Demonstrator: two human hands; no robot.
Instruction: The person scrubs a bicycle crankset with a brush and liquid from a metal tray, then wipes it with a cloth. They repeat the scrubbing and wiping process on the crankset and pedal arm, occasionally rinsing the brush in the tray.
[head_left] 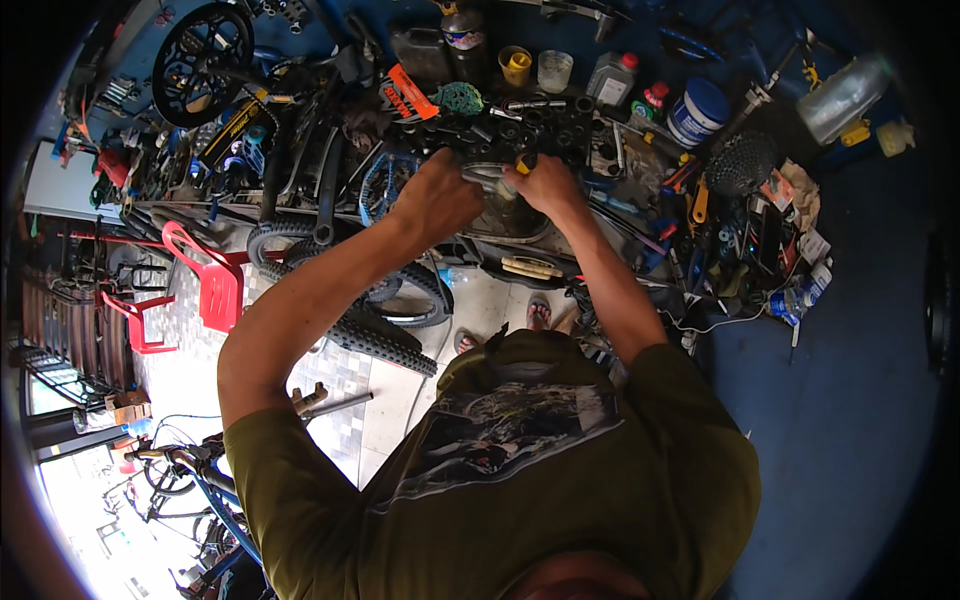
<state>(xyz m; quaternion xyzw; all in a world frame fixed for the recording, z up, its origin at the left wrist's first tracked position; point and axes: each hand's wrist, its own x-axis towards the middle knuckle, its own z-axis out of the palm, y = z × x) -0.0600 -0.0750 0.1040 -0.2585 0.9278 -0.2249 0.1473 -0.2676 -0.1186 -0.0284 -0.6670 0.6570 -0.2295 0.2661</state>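
work seems under way: left hand (442,200) curled, right hand (548,186) bent at yellow piece (524,164); grips hidden, what's done or left unclear.

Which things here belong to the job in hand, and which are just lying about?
Likely in use:
- left hand
- right hand
- silvery item between them, exact kind unclear

Apparently lying about:
- red chair
- blue-and-white tub
- sprocket cassette
- orange package
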